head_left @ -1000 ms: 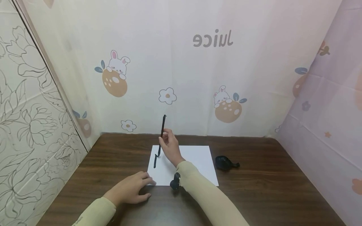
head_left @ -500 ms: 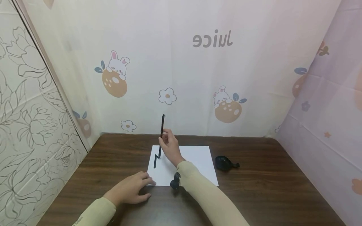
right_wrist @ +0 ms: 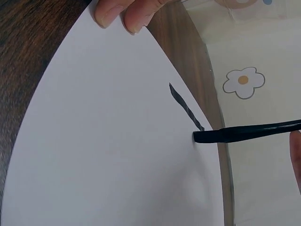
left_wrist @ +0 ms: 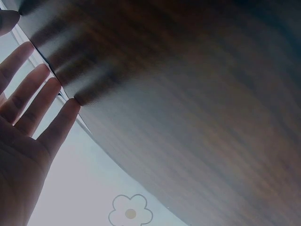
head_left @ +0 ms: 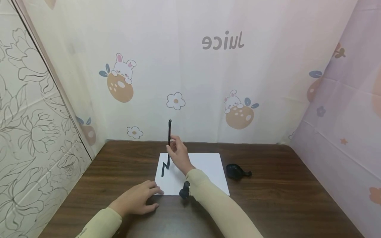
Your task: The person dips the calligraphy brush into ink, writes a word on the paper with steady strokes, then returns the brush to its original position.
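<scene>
In the head view my right hand [head_left: 180,156] pinches a dark writing brush [head_left: 169,132] between thumb and fingers, nearly upright. Its tip meets the white paper [head_left: 205,165] on the left half, at the end of a black zigzag stroke [head_left: 163,170]. The right wrist view shows the black brush [right_wrist: 254,132] close up, its head against the sheet beside one inked line [right_wrist: 186,108]. My left hand [head_left: 140,198] rests on the table with fingers spread and fingertips on the paper's near left corner. The left wrist view shows those fingers [left_wrist: 59,125] extended.
Right of the paper, a black rounded object with a short stem [head_left: 235,172] lies on the brown wooden table [head_left: 282,198]. A small black device [head_left: 185,191] is strapped at my right wrist. Printed curtains [head_left: 190,72] stand behind the table and at both sides.
The brush tip has moved slightly toward me, lengthening the black stroke downward. The brush has swung from leaning right to nearly upright. My left hand stays put.
</scene>
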A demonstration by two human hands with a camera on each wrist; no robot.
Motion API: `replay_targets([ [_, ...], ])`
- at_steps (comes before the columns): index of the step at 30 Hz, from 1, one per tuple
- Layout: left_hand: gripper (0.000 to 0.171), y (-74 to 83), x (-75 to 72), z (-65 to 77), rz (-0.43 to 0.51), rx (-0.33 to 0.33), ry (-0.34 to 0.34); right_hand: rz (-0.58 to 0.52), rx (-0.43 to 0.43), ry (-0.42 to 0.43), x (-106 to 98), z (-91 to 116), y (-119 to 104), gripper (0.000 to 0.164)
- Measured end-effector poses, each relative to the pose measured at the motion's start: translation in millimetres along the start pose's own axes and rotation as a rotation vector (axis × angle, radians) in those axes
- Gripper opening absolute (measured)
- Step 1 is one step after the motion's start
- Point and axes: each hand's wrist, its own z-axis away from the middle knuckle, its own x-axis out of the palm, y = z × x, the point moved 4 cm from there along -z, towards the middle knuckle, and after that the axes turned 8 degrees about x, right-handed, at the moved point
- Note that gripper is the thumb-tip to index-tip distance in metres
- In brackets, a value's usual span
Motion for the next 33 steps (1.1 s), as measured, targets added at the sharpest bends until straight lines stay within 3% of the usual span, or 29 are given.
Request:
replay_targets([
  [11, 0.034, -0.9, 0.1, -1.7, 0.013, -0.037, -0.032, 0.013, -0.002, -0.013, -1.4, -1.3, -0.3, 0.037],
  [33, 0.034, -1.7, 2.1, 0.4, 0.003, 0.005, 0.000, 0.028, 0.015, -0.034, -3.3, 2.8, 1.4, 0.039],
])
